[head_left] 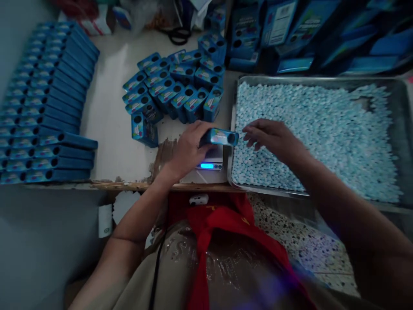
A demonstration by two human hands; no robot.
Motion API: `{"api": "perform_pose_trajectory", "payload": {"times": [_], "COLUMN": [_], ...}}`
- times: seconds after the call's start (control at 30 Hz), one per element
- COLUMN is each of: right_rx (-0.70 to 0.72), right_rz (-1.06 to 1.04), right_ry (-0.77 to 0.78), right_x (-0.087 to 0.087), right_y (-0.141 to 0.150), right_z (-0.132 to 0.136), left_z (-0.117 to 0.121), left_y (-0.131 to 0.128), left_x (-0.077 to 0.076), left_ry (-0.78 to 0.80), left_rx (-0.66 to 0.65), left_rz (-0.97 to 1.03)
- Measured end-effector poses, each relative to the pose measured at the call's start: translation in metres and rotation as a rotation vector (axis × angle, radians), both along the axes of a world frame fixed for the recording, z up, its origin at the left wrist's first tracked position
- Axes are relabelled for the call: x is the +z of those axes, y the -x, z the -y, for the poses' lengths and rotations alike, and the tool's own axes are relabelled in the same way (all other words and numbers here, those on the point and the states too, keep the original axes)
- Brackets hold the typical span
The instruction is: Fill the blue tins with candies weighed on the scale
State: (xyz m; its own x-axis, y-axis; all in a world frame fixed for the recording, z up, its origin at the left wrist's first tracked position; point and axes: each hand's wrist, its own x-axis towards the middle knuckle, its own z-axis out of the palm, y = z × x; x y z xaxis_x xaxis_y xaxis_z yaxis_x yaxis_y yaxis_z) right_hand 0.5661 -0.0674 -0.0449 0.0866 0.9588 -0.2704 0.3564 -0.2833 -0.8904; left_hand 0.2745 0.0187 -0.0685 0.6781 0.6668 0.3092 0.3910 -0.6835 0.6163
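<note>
My left hand (pixel 193 144) is wrapped round a small blue box (pixel 222 137) with a dark round hole at its right end. It is held just above a small digital scale (pixel 209 160) whose display glows blue. My right hand (pixel 269 135) hovers over the left side of a metal tray (pixel 309 194) of small pale-blue pieces (pixel 316 137). Its fingers are curled together towards the box, apart from it; whether anything is pinched in them I cannot make out. A cluster of similar blue boxes (pixel 183 88) stands on the table beyond my left hand.
Stacked rows of blue boxes (pixel 48 103) line the table's left side. Larger blue cartons (pixel 277 26) stand behind the tray. Black scissors (pixel 179 36) lie at the back. The worn wooden table edge (pixel 122 185) runs in front of me, above a red cloth (pixel 222 219).
</note>
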Motion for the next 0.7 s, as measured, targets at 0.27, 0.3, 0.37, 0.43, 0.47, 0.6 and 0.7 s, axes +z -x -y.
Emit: {"api": "perform_pose_trajectory", "payload": {"times": [0.27, 0.3, 0.37, 0.43, 0.47, 0.6, 0.7], "right_rx": [-0.161, -0.168, -0.167, -0.152, -0.144, -0.151, -0.144], "right_rz": [-0.716, -0.746, -0.777, -0.774, -0.771, -0.793, -0.795], "right_ry": [0.286, 0.292, 0.298, 0.302, 0.301, 0.288, 0.269], "right_x": [-0.022, -0.022, -0.023, -0.023, -0.024, -0.026, -0.028], "right_y": [0.017, 0.016, 0.014, 0.012, 0.011, 0.007, 0.006], "right_z": [-0.017, -0.017, -0.016, -0.016, -0.016, -0.015, -0.012], "left_z": [0.015, 0.013, 0.008, 0.004, 0.003, 0.001, 0.002], "left_y": [-0.051, -0.053, -0.055, -0.052, -0.049, -0.03, -0.007], "left_x": [0.059, 0.057, 0.051, 0.044, 0.04, 0.015, -0.014], "left_ry": [-0.338, -0.359, -0.397, -0.433, -0.443, -0.265, 0.053], "left_rx": [-0.106, -0.123, -0.108, -0.044, -0.012, 0.134, 0.276], "left_rz": [-0.119, -0.123, -0.106, -0.062, -0.033, 0.122, 0.292]}}
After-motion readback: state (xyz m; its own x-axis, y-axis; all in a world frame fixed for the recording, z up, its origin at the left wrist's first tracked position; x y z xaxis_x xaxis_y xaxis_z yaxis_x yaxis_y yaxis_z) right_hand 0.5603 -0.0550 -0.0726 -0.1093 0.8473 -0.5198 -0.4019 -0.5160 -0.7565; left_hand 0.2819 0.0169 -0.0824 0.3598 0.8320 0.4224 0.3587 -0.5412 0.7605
